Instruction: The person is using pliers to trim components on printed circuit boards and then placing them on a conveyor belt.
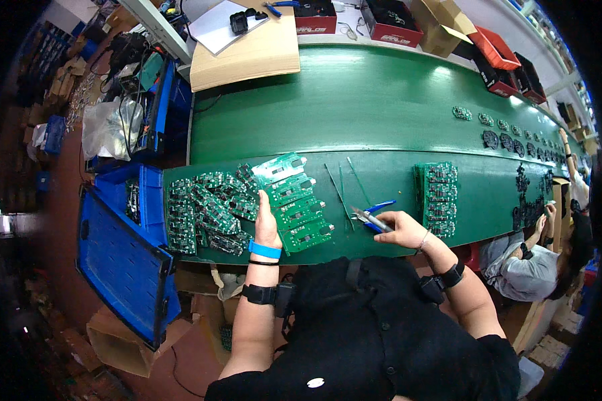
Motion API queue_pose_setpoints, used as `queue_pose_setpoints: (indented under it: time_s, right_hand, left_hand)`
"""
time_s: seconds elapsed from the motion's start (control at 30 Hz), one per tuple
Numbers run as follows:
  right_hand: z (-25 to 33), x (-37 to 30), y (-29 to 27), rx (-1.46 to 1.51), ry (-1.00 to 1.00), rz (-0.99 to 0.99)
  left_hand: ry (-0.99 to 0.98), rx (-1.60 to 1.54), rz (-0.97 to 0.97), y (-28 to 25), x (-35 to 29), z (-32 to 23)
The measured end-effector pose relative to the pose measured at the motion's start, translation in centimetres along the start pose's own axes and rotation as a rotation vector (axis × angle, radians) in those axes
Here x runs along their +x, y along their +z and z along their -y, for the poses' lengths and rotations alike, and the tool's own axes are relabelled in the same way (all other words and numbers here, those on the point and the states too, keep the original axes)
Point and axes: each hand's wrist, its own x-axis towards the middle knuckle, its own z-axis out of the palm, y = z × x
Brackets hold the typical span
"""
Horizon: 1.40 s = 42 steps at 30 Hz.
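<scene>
My left hand (266, 220) rests flat on the green bench, its edge touching a fanned row of green circuit boards (294, 200) to its right. A loose heap of several more circuit boards (207, 210) lies just to its left. My right hand (398, 228) grips blue-handled side cutters (371, 215), jaws pointing left toward the fanned boards. A neat stack of boards (437, 197) stands beyond my right hand. Thin rods (341, 190) lie on the mat between the two groups.
A green conveyor belt (354, 100) runs behind the bench, carrying small parts (508, 137) at the right. Blue crates (124, 234) stand at the left. A wooden board (247, 50) and red bins (391, 23) sit at the back. Another person (535, 257) works at the right.
</scene>
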Motion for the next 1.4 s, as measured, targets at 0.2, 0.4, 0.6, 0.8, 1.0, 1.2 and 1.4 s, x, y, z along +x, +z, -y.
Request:
queue_pose_setpoints:
  time_s: [0.2,0.4,0.6,0.8,1.0,1.2,1.4]
  right_hand:
    - [6.6,2.8,2.8,0.551,-0.315,-0.158]
    - [8.5,2.5,2.3,-0.035,-0.551,-0.601]
    - [9.4,2.2,4.1,-0.384,-0.796,-0.257]
    - [8.1,-1.2,-0.5,-0.225,-0.536,-0.309]
    - [4.1,-2.4,-0.6,0.288,-0.152,-0.097]
    - [3.6,-2.5,-0.2,0.388,-0.11,-0.053]
    - [2.9,-2.9,-1.0,0.457,-0.076,0.024]
  left_hand:
    - [0.05,-0.005,0.046,4.4,1.4,3.0]
    - [0.257,0.605,-0.189,5.7,1.6,5.0]
    - [0.077,-0.248,0.127,4.3,2.1,6.0]
    - [0.009,0.036,-0.095,3.8,0.9,3.9]
    - [0.019,0.197,-0.041,4.4,0.5,3.2]
    - [0.027,0.268,0.013,5.5,0.3,3.2]
    - [-0.013,0.262,-0.01,4.9,0.7,4.0]
